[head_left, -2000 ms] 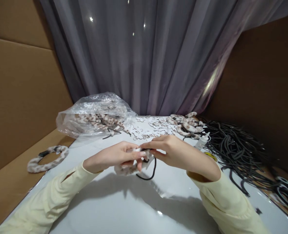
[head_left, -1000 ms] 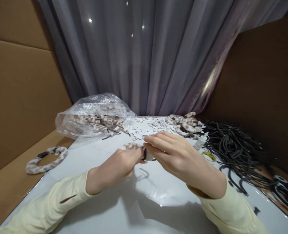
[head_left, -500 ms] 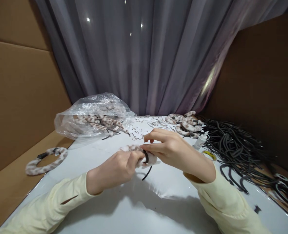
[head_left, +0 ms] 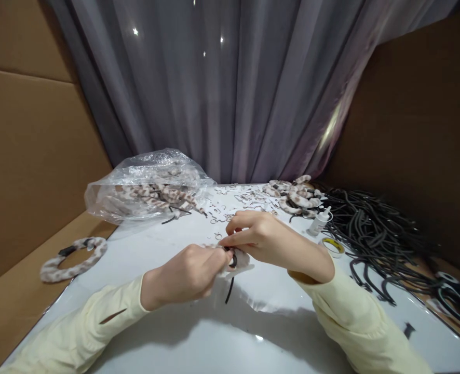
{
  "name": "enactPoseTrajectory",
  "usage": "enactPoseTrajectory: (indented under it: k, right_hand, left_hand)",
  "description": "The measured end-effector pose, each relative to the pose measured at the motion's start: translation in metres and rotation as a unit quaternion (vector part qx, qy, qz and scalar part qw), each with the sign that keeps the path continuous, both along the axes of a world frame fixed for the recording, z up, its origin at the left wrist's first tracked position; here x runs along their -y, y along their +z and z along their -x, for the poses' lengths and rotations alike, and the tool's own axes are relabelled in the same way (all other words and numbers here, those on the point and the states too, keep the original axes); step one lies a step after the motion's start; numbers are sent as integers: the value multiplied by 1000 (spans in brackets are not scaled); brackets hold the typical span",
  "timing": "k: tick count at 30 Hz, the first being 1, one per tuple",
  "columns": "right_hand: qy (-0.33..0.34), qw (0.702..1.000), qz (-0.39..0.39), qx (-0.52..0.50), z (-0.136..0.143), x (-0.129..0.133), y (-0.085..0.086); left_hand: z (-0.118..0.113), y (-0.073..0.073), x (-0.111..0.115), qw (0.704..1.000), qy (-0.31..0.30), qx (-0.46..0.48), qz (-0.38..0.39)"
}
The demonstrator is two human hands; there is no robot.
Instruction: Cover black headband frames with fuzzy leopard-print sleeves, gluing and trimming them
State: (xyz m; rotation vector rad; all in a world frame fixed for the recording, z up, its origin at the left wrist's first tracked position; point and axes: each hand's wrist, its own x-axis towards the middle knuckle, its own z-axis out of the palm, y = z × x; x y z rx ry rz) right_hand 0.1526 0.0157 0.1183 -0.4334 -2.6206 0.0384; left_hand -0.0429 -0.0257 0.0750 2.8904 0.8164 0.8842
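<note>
Near the middle of the white table, my left hand (head_left: 193, 272) is closed round a fluffy white-and-brown piece (head_left: 242, 259). My right hand (head_left: 255, 236) pinches at the same piece from above, its fingertips touching those of my left hand. A black cord (head_left: 230, 291) loops at the piece, and one end hangs down below it. My fingers hide much of the piece and the exact grip.
A clear plastic bag (head_left: 148, 192) of fluffy pieces lies back left, and a fluffy ring (head_left: 74, 259) at left. Small metal rings (head_left: 249, 197) are scattered behind. Further right are more fluffy rings (head_left: 302, 197), a white bottle (head_left: 319, 221), yellow tape (head_left: 333, 246) and black cords (head_left: 370, 228).
The fluffy piece has turned and sits partly behind my left fingers. My right hand has shifted slightly left and down, and the cord's hanging end now points more steeply downward.
</note>
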Motion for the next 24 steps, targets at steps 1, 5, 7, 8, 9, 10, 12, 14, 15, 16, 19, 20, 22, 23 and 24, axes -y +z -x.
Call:
enactPoseTrajectory:
  k: [1, 5, 7, 8, 9, 10, 12, 14, 15, 16, 19, 20, 22, 23, 24]
  right_hand:
    - [-6, 1000, 7, 12, 0, -1, -1]
    - [-90, 994, 25, 58, 2, -1, -3]
    - [-156, 986, 18, 50, 3, 3, -2]
    - [-189, 981, 14, 32, 5, 6, -1]
    - [-217, 976, 12, 8, 6, 9, 0]
    - [-238, 971, 14, -17, 7, 13, 1]
    - [-247, 967, 35, -54, 10, 21, 4]
    - [-226, 970, 71, -54, 13, 28, 6]
    - [-217, 971, 89, -40, 15, 30, 6]
    - [-216, 971, 103, -19, 16, 32, 5]
    - [-250, 960, 116, 55, 21, 30, 1]
    - [-264, 955, 116, 72, 22, 29, 0]
    - [-278, 949, 126, 82, 25, 25, -3]
    - [-276, 948, 142, 76, 27, 22, -5]
    - [-267, 947, 166, 63, 28, 20, -6]
  left_hand:
    - [-1, 0, 0, 999, 10, 21, 33]
    - [-6, 3, -4, 961, 65, 144, 229]
    - [-8, 7, -7, 911, 82, 215, 343]
    - [-8, 10, -9, 881, 81, 248, 396]
    - [-9, 12, -11, 850, 75, 278, 441]
    - [-8, 15, -13, 822, 68, 303, 477]
    - [-6, 18, -17, 781, 56, 345, 517]
    - [-4, 19, -20, 746, 48, 387, 540]
    - [-3, 19, -21, 728, 46, 403, 553]
    - [-2, 19, -23, 710, 45, 416, 566]
    - [-1, 18, -27, 662, 44, 435, 609]
    - [-1, 17, -27, 647, 43, 437, 623]
    - [-1, 18, -29, 621, 34, 436, 650]
    - [-1, 18, -29, 612, 31, 436, 659]
    - [-1, 18, -29, 606, 30, 438, 663]
